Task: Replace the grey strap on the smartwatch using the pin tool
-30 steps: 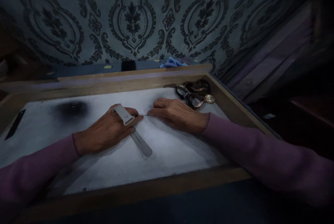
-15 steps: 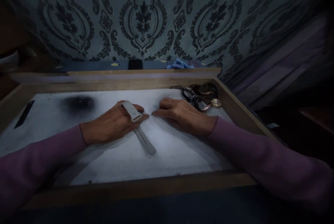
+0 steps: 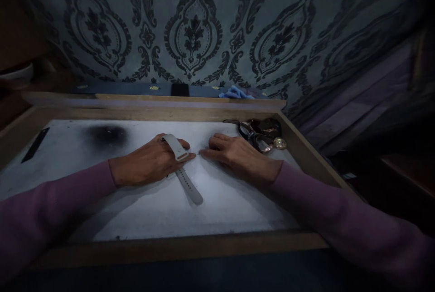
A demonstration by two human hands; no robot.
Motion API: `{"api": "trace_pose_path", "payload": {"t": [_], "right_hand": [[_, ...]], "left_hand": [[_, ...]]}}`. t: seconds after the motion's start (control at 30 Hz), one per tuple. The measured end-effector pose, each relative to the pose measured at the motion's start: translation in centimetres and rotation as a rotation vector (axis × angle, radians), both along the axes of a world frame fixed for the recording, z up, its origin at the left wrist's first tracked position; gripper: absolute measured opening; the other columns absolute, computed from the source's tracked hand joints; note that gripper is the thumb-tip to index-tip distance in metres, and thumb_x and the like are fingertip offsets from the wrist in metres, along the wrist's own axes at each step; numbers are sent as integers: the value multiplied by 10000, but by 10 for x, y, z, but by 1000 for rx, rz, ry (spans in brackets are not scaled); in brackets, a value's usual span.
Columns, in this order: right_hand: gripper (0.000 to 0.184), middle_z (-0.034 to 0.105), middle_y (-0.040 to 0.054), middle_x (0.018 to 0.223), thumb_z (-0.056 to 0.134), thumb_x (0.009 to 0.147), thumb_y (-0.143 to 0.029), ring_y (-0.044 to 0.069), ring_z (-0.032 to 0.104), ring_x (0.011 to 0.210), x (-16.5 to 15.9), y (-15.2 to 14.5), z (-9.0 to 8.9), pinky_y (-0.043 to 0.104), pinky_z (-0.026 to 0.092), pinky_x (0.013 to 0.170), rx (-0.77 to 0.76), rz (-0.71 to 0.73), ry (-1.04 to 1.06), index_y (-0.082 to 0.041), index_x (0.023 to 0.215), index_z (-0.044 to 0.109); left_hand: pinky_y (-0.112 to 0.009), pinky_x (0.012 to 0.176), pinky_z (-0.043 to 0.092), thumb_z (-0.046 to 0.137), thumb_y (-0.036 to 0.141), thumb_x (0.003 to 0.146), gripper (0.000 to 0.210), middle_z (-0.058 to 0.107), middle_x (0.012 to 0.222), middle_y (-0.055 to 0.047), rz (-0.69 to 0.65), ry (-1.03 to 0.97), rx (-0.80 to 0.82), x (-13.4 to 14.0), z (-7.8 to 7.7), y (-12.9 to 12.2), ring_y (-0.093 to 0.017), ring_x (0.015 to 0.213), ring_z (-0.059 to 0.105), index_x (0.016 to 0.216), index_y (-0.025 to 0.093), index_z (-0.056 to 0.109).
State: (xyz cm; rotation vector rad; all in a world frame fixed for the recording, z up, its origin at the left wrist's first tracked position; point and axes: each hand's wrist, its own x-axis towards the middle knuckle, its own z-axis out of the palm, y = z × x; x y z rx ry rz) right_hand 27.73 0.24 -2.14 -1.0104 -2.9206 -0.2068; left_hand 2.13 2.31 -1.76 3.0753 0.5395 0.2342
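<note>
My left hand [image 3: 149, 161] is closed around a watch with a light grey strap. One half of the watch strap [image 3: 190, 188], with a row of holes, hangs down below the fingers. The looped half lies over the back of the fingers. The watch body is hidden under the hand. My right hand [image 3: 239, 157] rests just to the right, its fingers bent together and the index fingertip close to the left one. A tiny dark speck shows at that fingertip; I cannot make out what it is.
A shallow wooden tray with a white bottom and a raised wooden rim [image 3: 176, 247] surrounds both hands. Several watches [image 3: 268, 131] lie piled in its far right corner. A black strip [image 3: 36, 145] lies at the left. Beyond the back rim are a blue cloth [image 3: 236, 93] and a dark rectangular object [image 3: 180, 90].
The camera has tilted up slightly, so the whole scene sits a little lower. Both hands keep nearly the same pose, and the watch strap stays in the left hand.
</note>
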Motion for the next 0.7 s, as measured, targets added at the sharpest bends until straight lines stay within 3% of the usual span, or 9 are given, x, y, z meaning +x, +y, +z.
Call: {"api": "trace_pose_path", "payload": {"t": [0.43, 0.7], "right_hand": [[313, 613, 89, 891, 494, 922, -66, 178, 534, 814, 2, 0, -1, 283, 352, 647, -90, -23, 106, -178, 1131, 697], [253, 610, 85, 905, 542, 936, -96, 195, 525, 840, -4, -3, 6, 284, 308, 607, -51, -57, -41, -185, 1127, 682]], "left_hand": [[-391, 926, 456, 237, 245, 1064, 403, 634, 1223, -143, -38, 5, 46, -2, -3, 3, -249, 1127, 592, 1277, 170, 571], [-385, 890, 466, 281, 251, 1060, 370, 645, 1184, -129, -36, 20, 50, 0, 0, 3, -247, 1033, 623, 1264, 174, 581]]}}
